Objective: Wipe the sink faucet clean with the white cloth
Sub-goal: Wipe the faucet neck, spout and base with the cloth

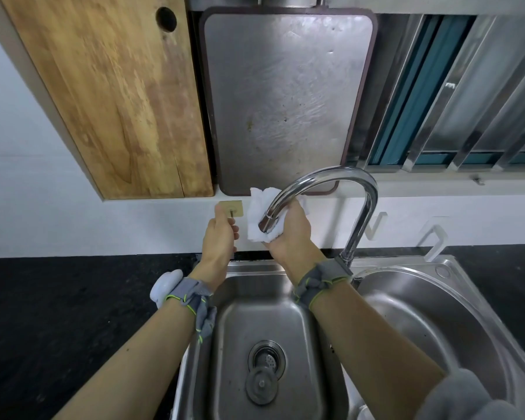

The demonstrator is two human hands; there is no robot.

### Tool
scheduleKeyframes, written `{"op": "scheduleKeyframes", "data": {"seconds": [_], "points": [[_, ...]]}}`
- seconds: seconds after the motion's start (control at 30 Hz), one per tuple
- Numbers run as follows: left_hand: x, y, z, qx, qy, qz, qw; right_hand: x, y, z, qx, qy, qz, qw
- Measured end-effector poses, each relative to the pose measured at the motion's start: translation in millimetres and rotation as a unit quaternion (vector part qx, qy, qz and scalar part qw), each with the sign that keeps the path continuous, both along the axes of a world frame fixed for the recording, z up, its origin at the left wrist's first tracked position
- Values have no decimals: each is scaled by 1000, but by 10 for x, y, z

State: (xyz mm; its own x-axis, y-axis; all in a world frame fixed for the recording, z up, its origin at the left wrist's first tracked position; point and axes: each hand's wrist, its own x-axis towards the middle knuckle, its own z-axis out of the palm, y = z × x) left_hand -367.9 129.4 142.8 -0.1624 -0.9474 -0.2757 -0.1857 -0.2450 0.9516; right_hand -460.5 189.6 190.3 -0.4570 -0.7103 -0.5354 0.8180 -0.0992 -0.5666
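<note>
While we look down over a steel sink (455, 269), our right hand (291, 234) grips a bunched white cloth (259, 213) against the tip of the faucet (325, 177), fingers curled round the cloth behind the spout end. The faucet rises from its base at about three o'clock of that hand, arches over and comes down to the nozzle at the centre of the view. Our left hand (220, 234) hovers just beside the cloth at nine o'clock; its fingers look loosely curled and seem to hold nothing, though we cannot tell for sure.

The cloth looks soft, light and limp, so we judge it best held bunched in the palm and wrapped round the tube. The faucet is rigid, polished and probably slippery; it may swivel, so steadying it at the neck seems wise.

At twelve o'clock a wooden board (109, 95) and a grey board (288, 95) lean on the wall, the grey one close behind the arch. A small tan hook plate (234, 207) sits on the wall above the left hand. A drain plug (261, 386) lies in the basin at six o'clock. Nothing blocks the spout
</note>
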Motion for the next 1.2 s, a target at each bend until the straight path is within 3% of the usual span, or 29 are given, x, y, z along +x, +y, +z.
{"op": "scheduleKeyframes", "data": {"seconds": [0.23, 0.43, 0.53, 0.63, 0.77, 0.83, 0.9, 0.97, 1.03, 1.2], "points": [[-42, -35, -57, 5, 0, 6, 1000, 223, 134, -115, 55, 44, -73, 995], [-129, 12, -66, 16, 9, 10, 1000, 461, 140, -260, 116, 166, -98, 974], [-134, 41, -57, 13, 16, 7, 1000, 236, 70, -194, 89, 154, -50, 983], [-114, 86, -54, 12, 14, 7, 1000, -51, 12, -155, 9, 80, 48, 996], [-75, 132, -45, 11, 3, 5, 1000, -239, 21, -194, -125, 11, 183, 975], [-54, 139, -44, 9, 1, 11, 1000, -242, 44, -169, -147, 38, 219, 964], [-24, 145, -29, 9, 3, 22, 1000, -200, 62, -183, -114, 25, 176, 977], [5, 137, -35, 8, 6, 31, 999, -98, 122, -265, -54, -39, 61, 996], [16, 146, -56, 3, 12, 40, 999, 43, 195, -290, -53, -77, -33, 995], [-37, 230, -149, 10, 13, 42, 999, 287, 304, -310, 11, 12, -101, 995]]}}
